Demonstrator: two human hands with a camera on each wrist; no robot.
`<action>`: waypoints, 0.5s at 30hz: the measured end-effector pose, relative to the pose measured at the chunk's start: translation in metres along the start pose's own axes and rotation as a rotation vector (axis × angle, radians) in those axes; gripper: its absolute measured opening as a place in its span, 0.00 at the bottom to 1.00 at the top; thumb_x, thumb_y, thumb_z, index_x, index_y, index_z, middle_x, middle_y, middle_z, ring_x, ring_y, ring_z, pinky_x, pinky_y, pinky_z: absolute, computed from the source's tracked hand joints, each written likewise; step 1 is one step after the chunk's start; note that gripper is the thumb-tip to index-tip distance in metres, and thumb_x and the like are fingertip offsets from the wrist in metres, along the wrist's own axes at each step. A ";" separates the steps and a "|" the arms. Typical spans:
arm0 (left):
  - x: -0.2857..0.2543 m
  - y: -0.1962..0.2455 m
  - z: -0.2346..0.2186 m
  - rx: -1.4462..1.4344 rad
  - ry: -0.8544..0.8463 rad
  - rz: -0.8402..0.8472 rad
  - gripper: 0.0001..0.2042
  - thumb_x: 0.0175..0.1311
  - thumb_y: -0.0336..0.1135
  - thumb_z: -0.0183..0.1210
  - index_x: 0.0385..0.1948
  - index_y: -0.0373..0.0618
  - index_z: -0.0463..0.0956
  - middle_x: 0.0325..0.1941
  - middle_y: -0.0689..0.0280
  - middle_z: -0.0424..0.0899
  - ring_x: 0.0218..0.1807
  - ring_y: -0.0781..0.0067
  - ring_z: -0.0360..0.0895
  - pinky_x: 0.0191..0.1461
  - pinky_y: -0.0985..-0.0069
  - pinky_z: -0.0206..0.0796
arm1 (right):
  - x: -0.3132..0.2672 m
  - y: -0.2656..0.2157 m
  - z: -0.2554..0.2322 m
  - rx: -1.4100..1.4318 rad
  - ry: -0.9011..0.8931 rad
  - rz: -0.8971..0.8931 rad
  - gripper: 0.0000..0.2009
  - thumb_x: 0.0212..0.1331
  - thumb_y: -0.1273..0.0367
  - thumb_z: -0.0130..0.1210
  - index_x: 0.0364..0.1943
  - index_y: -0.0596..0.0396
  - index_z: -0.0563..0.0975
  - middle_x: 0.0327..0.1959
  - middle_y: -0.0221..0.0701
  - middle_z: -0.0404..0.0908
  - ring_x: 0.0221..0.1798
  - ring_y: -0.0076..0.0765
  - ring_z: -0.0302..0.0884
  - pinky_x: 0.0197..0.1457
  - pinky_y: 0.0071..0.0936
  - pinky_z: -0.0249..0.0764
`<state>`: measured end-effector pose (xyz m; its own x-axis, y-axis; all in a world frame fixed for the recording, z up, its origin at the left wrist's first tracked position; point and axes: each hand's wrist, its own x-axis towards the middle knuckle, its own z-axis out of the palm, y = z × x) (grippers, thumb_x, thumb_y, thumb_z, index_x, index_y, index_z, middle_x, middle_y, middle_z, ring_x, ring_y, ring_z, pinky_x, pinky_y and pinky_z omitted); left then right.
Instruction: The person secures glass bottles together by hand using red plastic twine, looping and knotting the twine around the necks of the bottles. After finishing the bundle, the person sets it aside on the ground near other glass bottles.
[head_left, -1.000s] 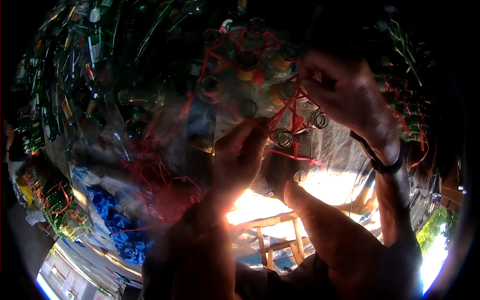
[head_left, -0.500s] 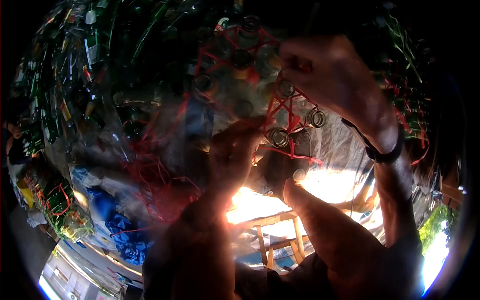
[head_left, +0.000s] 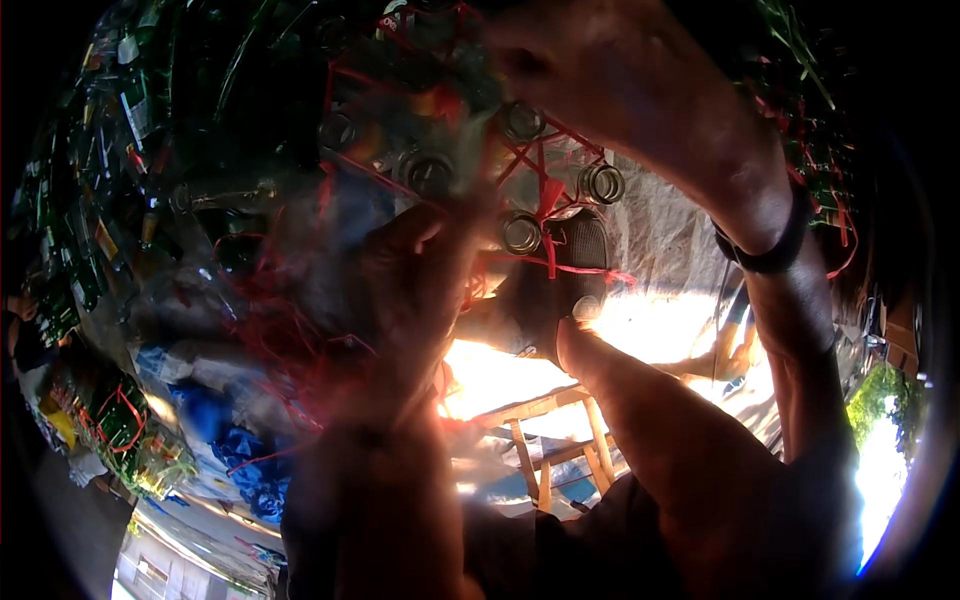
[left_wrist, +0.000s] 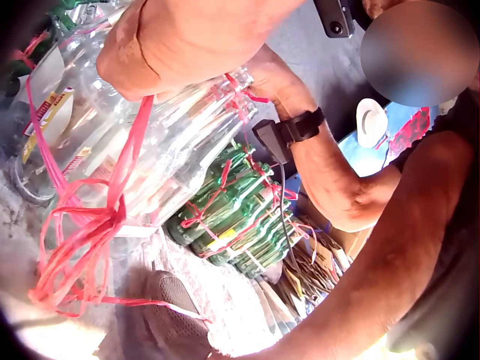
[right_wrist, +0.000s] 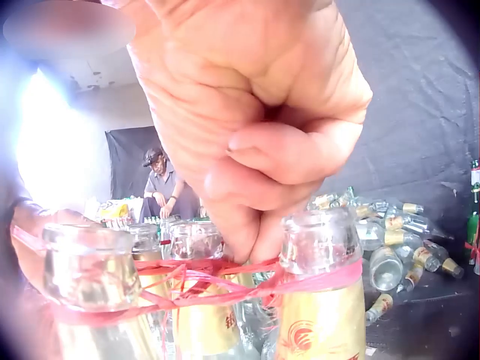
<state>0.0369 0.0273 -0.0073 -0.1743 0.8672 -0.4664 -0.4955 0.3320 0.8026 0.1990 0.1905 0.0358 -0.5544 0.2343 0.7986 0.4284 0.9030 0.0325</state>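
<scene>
Clear glass bottles (left_wrist: 169,154) stand bundled with red plastic string (right_wrist: 202,296) laced round their necks. Above the necks in the right wrist view is my right hand (right_wrist: 259,105), fingers curled and fingertips pinching the string between two bottles; in the head view this hand (head_left: 640,100) covers part of the bundle. My left hand (left_wrist: 187,45) lies against the bottles' side, with a red strand running up under it. In the head view my left hand (head_left: 425,260) is blurred beside the near necks. A loose tangle of string (left_wrist: 82,247) hangs from the bundle.
Green bottles (left_wrist: 236,214) tied with red string stand beyond the bundle. Loose clear bottles (right_wrist: 386,268) lie behind. A seated person (right_wrist: 161,187) is in the background. A shoe (head_left: 583,250) and a wooden stool (head_left: 540,405) are near me, with blue plastic (head_left: 250,465) at left.
In the head view, my right hand has moved left and up across the bundle. My left hand has shifted left, and the bottle necks appear farther left and higher.
</scene>
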 end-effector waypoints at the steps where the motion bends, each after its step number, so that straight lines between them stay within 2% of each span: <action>1: 0.003 -0.004 -0.005 0.070 0.009 0.023 0.03 0.68 0.26 0.70 0.41 0.42 0.89 0.36 0.71 0.88 0.45 0.78 0.86 0.58 0.74 0.78 | 0.009 0.002 -0.015 0.140 -0.376 0.156 0.02 0.65 0.74 0.61 0.35 0.56 0.79 0.22 0.30 0.76 0.21 0.29 0.77 0.29 0.27 0.80; 2: 0.004 0.000 -0.004 0.140 0.019 0.048 0.01 0.69 0.27 0.70 0.38 0.43 0.90 0.36 0.71 0.89 0.45 0.79 0.85 0.59 0.73 0.77 | 0.017 0.003 -0.025 0.283 -0.751 0.312 0.02 0.66 0.73 0.61 0.39 0.56 0.79 0.25 0.30 0.78 0.20 0.28 0.76 0.28 0.26 0.81; 3: 0.002 0.006 -0.003 0.143 0.019 0.044 0.01 0.69 0.27 0.70 0.38 0.43 0.90 0.36 0.71 0.89 0.45 0.79 0.85 0.59 0.73 0.77 | 0.021 0.003 -0.027 0.285 -0.752 0.316 0.02 0.66 0.73 0.61 0.39 0.56 0.79 0.25 0.30 0.78 0.20 0.28 0.76 0.28 0.26 0.81; 5: -0.003 0.022 0.000 0.232 0.027 -0.113 0.02 0.69 0.28 0.71 0.34 0.44 0.90 0.32 0.74 0.87 0.33 0.86 0.79 0.41 0.81 0.73 | 0.023 0.002 -0.030 0.273 -0.910 0.444 0.02 0.68 0.73 0.59 0.40 0.55 0.78 0.27 0.29 0.79 0.20 0.26 0.74 0.28 0.23 0.81; 6: -0.003 0.017 0.000 0.236 0.028 -0.116 0.02 0.69 0.28 0.71 0.34 0.44 0.90 0.32 0.74 0.87 0.33 0.86 0.79 0.41 0.81 0.73 | 0.022 -0.001 -0.031 0.277 -0.909 0.448 0.02 0.68 0.73 0.59 0.40 0.55 0.78 0.27 0.29 0.79 0.20 0.26 0.74 0.28 0.23 0.81; 8: 0.000 0.004 0.000 0.145 0.003 0.126 0.05 0.70 0.28 0.69 0.31 0.46 0.89 0.22 0.82 0.73 0.22 0.93 0.62 0.26 0.84 0.50 | 0.023 -0.014 -0.038 -0.104 -1.074 0.133 0.03 0.69 0.72 0.59 0.38 0.55 0.78 0.25 0.30 0.78 0.20 0.26 0.73 0.27 0.23 0.80; 9: -0.001 0.007 -0.005 0.147 0.004 0.125 0.05 0.70 0.28 0.69 0.31 0.46 0.89 0.22 0.82 0.73 0.22 0.93 0.62 0.26 0.84 0.50 | 0.023 -0.020 -0.043 -0.299 -1.141 -0.030 0.03 0.70 0.72 0.59 0.37 0.55 0.78 0.25 0.30 0.77 0.19 0.26 0.73 0.26 0.23 0.80; 11: -0.005 0.017 -0.015 0.285 -0.015 -0.099 0.06 0.70 0.33 0.67 0.38 0.42 0.90 0.35 0.72 0.91 0.41 0.83 0.83 0.48 0.79 0.72 | 0.021 -0.026 -0.049 -0.692 -1.243 -0.368 0.05 0.71 0.72 0.58 0.35 0.55 0.77 0.23 0.31 0.76 0.19 0.25 0.71 0.25 0.23 0.79; 12: -0.007 0.018 -0.012 0.288 -0.013 -0.100 0.06 0.70 0.33 0.67 0.38 0.42 0.90 0.35 0.72 0.91 0.41 0.83 0.83 0.48 0.79 0.72 | 0.020 -0.020 -0.049 -0.689 -1.242 -0.365 0.05 0.71 0.72 0.58 0.35 0.55 0.77 0.23 0.31 0.76 0.19 0.25 0.71 0.25 0.23 0.79; 13: -0.009 0.019 -0.008 0.241 -0.017 -0.036 0.06 0.72 0.31 0.66 0.32 0.44 0.87 0.27 0.78 0.76 0.31 0.87 0.66 0.36 0.79 0.54 | 0.020 -0.009 -0.047 -0.197 -1.129 0.084 0.05 0.71 0.71 0.59 0.37 0.54 0.77 0.27 0.31 0.78 0.19 0.27 0.72 0.25 0.26 0.78; 14: -0.010 0.020 -0.006 0.193 -0.021 0.030 0.10 0.73 0.28 0.66 0.27 0.47 0.84 0.19 0.84 0.61 0.20 0.92 0.49 0.24 0.79 0.35 | 0.025 -0.005 -0.045 0.290 -0.941 0.508 0.05 0.71 0.69 0.60 0.38 0.54 0.77 0.31 0.30 0.80 0.19 0.30 0.72 0.24 0.29 0.77; 15: -0.009 0.020 -0.008 0.178 -0.026 0.068 0.09 0.73 0.28 0.66 0.28 0.46 0.84 0.20 0.83 0.63 0.22 0.92 0.51 0.26 0.79 0.38 | 0.027 -0.012 -0.050 0.293 -0.940 0.507 0.05 0.71 0.69 0.60 0.38 0.54 0.77 0.31 0.30 0.80 0.19 0.30 0.72 0.24 0.29 0.77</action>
<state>0.0220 0.0228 0.0100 -0.1790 0.8983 -0.4012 -0.3249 0.3309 0.8860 0.2143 0.1682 0.0871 -0.7365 0.6691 -0.0991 0.6425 0.6462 -0.4118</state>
